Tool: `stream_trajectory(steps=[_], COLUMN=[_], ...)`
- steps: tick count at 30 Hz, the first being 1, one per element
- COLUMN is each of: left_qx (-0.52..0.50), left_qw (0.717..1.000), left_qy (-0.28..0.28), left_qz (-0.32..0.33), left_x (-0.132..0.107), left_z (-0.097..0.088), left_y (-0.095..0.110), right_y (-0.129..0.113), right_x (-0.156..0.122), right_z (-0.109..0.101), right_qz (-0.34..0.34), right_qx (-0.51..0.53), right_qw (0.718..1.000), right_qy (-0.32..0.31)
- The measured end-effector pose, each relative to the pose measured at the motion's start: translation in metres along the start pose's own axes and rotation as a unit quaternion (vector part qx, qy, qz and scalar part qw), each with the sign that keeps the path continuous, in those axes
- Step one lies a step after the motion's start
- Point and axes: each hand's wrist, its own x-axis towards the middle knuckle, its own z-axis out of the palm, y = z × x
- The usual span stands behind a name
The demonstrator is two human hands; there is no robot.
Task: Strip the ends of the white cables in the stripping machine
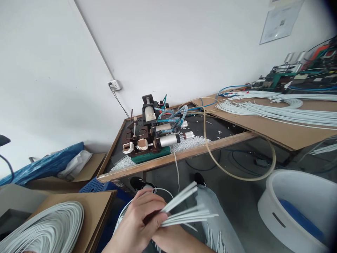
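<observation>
My left hand (140,219) is closed round a bundle of short white cable pieces (186,209) that fan out to the right over my lap. My right hand (172,239) sits under and behind the left, mostly hidden, and seems to hold the same bundle from below. A small pneumatic wire-cutting machine (154,131) with silver cylinders and blue hoses stands on the dark bench (184,154) ahead, well beyond both hands. White offcuts (189,142) lie heaped beside it.
A coil of white cable (50,223) rests on cardboard at lower left. Long white cables (276,110) lie across the cardboard-topped table at right. A white tub (297,207) stands on the floor at right. A beige hose (237,174) loops below the bench. My legs and black shoes are below.
</observation>
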Motion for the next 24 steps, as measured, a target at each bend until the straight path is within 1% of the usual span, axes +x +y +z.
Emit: stream_trajectory(steps=[2, 4, 6, 8, 10, 12, 14, 16, 19, 21, 22, 24], left_qx=[0.006, 0.011, 0.006, -0.016, -0.069, -0.129, -0.167, -0.174, -0.163, -0.160, -0.166, -0.190], left_qw=[0.999, 0.996, 0.994, 0.992, 0.984, 0.972, 0.964, 0.962, 0.962, 0.957, 0.951, 0.933], left_qy=[0.044, 0.075, 0.085, 0.085, 0.083, 0.089, 0.099, 0.118, 0.140, 0.156, 0.171, 0.213], left_qz=[-0.018, -0.040, -0.064, -0.096, -0.139, -0.174, -0.182, -0.173, -0.170, -0.182, -0.194, -0.217], left_x=[-0.002, -0.003, -0.004, -0.004, -0.003, -0.003, -0.002, -0.002, -0.001, -0.001, 0.000, 0.001], left_z=[0.002, 0.005, 0.008, 0.009, 0.008, 0.006, 0.004, 0.003, 0.003, 0.004, 0.005, 0.004], left_y=[-0.004, -0.007, -0.007, -0.006, -0.005, -0.005, -0.006, -0.007, -0.006, -0.006, -0.007, -0.011], right_y=[-0.008, -0.011, -0.011, -0.008, -0.008, -0.011, -0.015, -0.019, -0.022, -0.022, -0.021, -0.019], right_x=[0.003, 0.004, 0.003, 0.003, 0.002, 0.000, -0.003, -0.007, -0.010, -0.010, -0.010, -0.008], right_z=[0.004, 0.008, 0.009, 0.007, 0.004, 0.001, -0.001, -0.002, 0.000, 0.002, 0.003, 0.004], right_qz=[0.000, 0.007, 0.023, 0.024, 0.014, 0.032, 0.091, 0.134, 0.156, 0.169, 0.169, 0.157], right_qx=[0.041, 0.073, 0.077, 0.073, 0.086, 0.082, 0.049, 0.027, 0.045, 0.047, 0.066, 0.135], right_qw=[0.999, 0.997, 0.997, 0.997, 0.996, 0.996, 0.994, 0.991, 0.986, 0.983, 0.982, 0.977], right_qy=[-0.017, -0.013, -0.005, 0.008, -0.007, -0.026, -0.024, 0.002, 0.032, 0.053, 0.055, 0.045])
